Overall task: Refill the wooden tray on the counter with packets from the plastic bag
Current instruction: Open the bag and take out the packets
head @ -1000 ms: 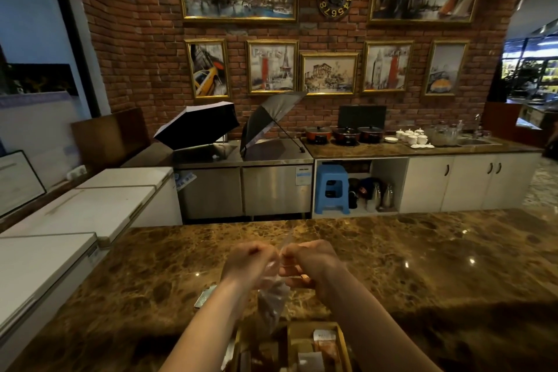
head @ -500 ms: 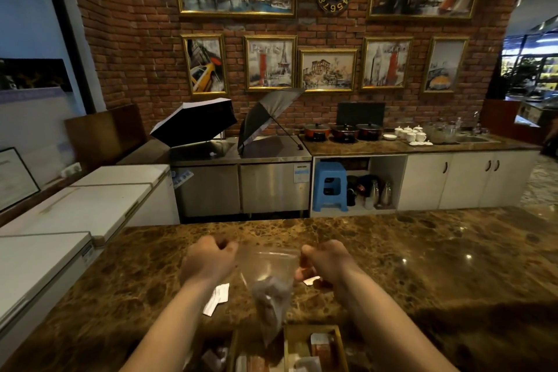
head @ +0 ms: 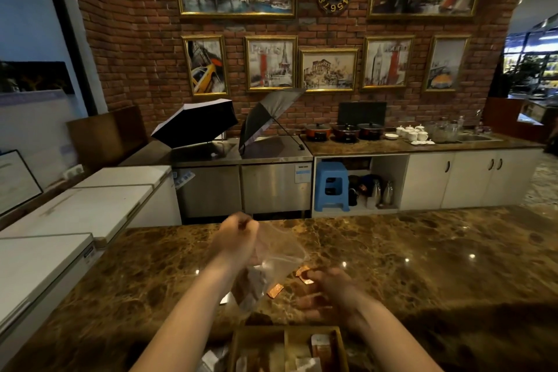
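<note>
The left hand (head: 238, 237) pinches the top edge of the clear plastic bag (head: 271, 263), holding it up just beyond the wooden tray (head: 285, 334). The right hand (head: 324, 291), blurred, is beside the bag with fingers loosely curled; I cannot tell what it holds. Orange packets (head: 275, 290) show at the bag's mouth, seemingly tipping out. The tray, at the counter's (head: 422, 251) near edge, already holds some packets in its compartments. Refilling looks barely begun; darker contents remain in the bag.
</note>
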